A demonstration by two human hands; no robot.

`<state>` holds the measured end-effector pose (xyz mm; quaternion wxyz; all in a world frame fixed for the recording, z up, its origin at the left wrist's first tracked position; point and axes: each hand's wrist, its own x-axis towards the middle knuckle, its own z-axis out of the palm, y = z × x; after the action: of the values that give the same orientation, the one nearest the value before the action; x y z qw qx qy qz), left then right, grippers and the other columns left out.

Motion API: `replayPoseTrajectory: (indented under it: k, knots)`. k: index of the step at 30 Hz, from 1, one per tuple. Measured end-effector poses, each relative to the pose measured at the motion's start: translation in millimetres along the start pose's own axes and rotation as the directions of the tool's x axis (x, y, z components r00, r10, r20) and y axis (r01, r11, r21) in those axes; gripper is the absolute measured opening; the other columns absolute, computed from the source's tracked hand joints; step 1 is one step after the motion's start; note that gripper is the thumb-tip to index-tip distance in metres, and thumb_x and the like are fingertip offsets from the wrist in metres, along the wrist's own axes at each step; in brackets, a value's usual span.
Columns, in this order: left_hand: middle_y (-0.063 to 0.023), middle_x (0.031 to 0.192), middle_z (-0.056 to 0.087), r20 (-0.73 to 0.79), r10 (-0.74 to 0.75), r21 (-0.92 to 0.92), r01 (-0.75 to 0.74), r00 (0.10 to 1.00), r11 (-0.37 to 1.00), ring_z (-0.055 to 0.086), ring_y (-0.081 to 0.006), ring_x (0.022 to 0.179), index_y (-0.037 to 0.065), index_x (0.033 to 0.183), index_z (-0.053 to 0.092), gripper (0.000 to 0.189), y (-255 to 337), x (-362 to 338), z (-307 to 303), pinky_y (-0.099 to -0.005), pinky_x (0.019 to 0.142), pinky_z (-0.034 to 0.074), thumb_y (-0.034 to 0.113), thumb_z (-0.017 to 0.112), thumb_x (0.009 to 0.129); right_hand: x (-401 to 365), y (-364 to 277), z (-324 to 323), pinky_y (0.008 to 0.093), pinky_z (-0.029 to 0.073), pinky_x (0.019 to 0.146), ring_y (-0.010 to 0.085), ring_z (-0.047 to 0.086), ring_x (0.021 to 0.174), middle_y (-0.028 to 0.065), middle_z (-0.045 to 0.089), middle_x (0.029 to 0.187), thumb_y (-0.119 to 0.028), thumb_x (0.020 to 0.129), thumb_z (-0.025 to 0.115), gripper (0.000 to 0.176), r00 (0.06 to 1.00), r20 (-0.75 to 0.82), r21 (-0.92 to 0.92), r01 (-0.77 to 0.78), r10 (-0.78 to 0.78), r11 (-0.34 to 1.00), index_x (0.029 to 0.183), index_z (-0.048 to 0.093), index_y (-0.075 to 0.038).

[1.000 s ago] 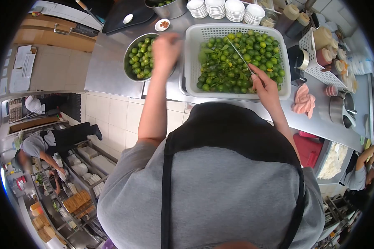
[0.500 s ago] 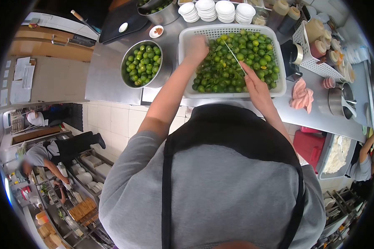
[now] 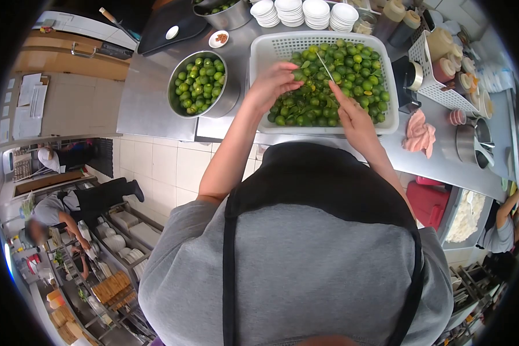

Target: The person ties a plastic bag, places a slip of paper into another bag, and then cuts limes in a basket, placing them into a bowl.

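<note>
A white perforated basket (image 3: pixel 392 86) full of small green limes (image 3: pixel 352 74) sits on the counter in front of me. My left hand (image 3: pixel 274 87) is over the basket's left side, its fingers curled around a lime (image 3: pixel 297 75). In my right hand (image 3: pixel 354 115) is a knife (image 3: pixel 325 66), its thin blade pointing up and left above the limes, index finger stretched along it. The handle is hidden in my palm. Leaves and a few yellowish pieces lie among the fruit.
Left of the basket stands a steel pot (image 3: pixel 228 92) of limes. Stacked white saucers (image 3: pixel 315 12) line the back. To the right are a pink cloth (image 3: pixel 419 134), a basket of sauce bottles (image 3: pixel 438 75) and steel pots (image 3: pixel 470 138). Another person (image 3: pixel 57 210) works at the far left.
My left hand has come from the basket's upper left, where it was blurred, down toward the knife, and a lime now shows at its fingertips. The right hand has shifted slightly.
</note>
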<state>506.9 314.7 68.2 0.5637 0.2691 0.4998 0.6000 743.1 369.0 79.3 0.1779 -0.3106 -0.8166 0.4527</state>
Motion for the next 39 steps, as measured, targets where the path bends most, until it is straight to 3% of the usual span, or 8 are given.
replayPoseTrajectory:
  k: [6,8,11,17,27,30,32,39]
  knots:
    - [-0.0036,0.088,0.056,0.037,0.054,-0.197,-0.046,0.998,0.979,0.06,-0.0204,0.092,-0.002,0.114,0.05,0.03,13.0,-14.1,7.2,-0.0382,0.095,0.045,-0.001,0.05,0.084,-2.3,-13.0,-2.2,0.037,0.042,0.081,0.0321,0.054,0.097,0.0198,0.054,0.113,-0.004,0.087,0.043,0.052,0.979,-0.035,0.105,-0.198,0.202,0.975,0.137,0.033,-0.017]
    - [-0.0045,0.091,0.057,0.035,0.111,-0.193,-0.102,0.993,0.976,0.061,-0.0218,0.092,-0.002,0.113,0.051,0.029,14.4,-15.1,8.2,-0.0379,0.095,0.045,0.0,0.053,0.084,-0.9,1.1,4.6,0.0351,0.043,0.081,0.0305,0.056,0.096,0.0194,0.055,0.113,-0.007,0.089,0.044,0.045,0.96,-0.239,0.029,0.156,-0.145,0.987,0.134,0.037,-0.011]
    - [-0.0052,0.093,0.059,-0.05,0.101,-0.162,-0.108,0.994,0.981,0.061,-0.0213,0.092,-0.002,0.112,0.052,0.029,25.9,-23.0,22.9,-0.0368,0.093,0.046,0.003,0.057,0.084,-4.3,-27.8,-4.2,0.0331,0.043,0.08,0.0267,0.058,0.089,0.0174,0.058,0.106,-0.012,0.091,0.045,0.04,0.983,-0.178,0.22,0.08,-0.041,0.972,0.131,0.041,-0.008]
    - [-0.008,0.099,0.06,-0.091,0.222,-0.121,-0.232,0.971,0.965,0.059,-0.0167,0.094,0.0,0.105,0.055,0.021,15.9,-17.6,16.2,-0.0342,0.089,0.047,0.005,0.057,0.085,-8.1,-26.5,-0.3,0.0276,0.043,0.072,0.0175,0.052,0.072,0.0138,0.059,0.086,-0.013,0.092,0.047,0.035,0.996,-0.086,0.215,0.016,0.003,0.977,0.127,0.047,-0.005]
    - [-0.0079,0.098,0.062,-0.147,0.283,-0.084,-0.297,0.948,0.951,0.059,-0.0149,0.091,0.001,0.1,0.057,0.016,18.0,-17.7,29.4,-0.0312,0.085,0.048,0.004,0.059,0.084,-7.5,-22.4,9.3,0.0276,0.043,0.066,0.0181,0.052,0.068,0.0144,0.06,0.084,-0.014,0.092,0.047,0.033,0.994,-0.101,0.21,0.059,-0.038,0.976,0.124,0.049,-0.004]
    - [-0.0066,0.094,0.063,-0.091,0.249,0.091,-0.241,0.964,0.966,0.061,-0.014,0.086,0.001,0.1,0.058,0.018,16.6,-24.5,43.1,-0.0281,0.08,0.048,0.002,0.06,0.082,0.2,-19.7,9.5,0.0281,0.043,0.065,0.0185,0.052,0.066,0.0141,0.059,0.082,-0.014,0.092,0.047,0.033,0.978,-0.187,0.158,0.127,-0.097,0.979,0.123,0.05,-0.003]
    - [-0.0096,0.092,0.061,0.023,0.166,0.13,-0.168,0.986,0.977,0.061,-0.0178,0.081,-0.004,0.1,0.057,0.026,13.2,-33.4,57.6,-0.0277,0.075,0.049,0.005,0.066,0.078,7.8,-18.1,4.9,0.0282,0.043,0.066,0.0187,0.053,0.067,0.0144,0.06,0.082,-0.015,0.092,0.046,0.032,0.986,-0.154,0.155,-0.034,0.059,0.987,0.121,0.051,-0.002]
    - [-0.0094,0.095,0.062,-0.162,0.295,0.074,-0.287,0.942,0.955,0.061,-0.0169,0.086,-0.001,0.103,0.057,0.023,18.1,-9.1,24.4,-0.0316,0.082,0.049,0.0,0.061,0.08,-5.6,-23.1,5.7,0.0289,0.044,0.071,0.0205,0.056,0.073,0.0159,0.061,0.09,-0.017,0.093,0.046,0.033,0.997,-0.082,0.229,0.028,-0.01,0.973,0.121,0.05,-0.001]
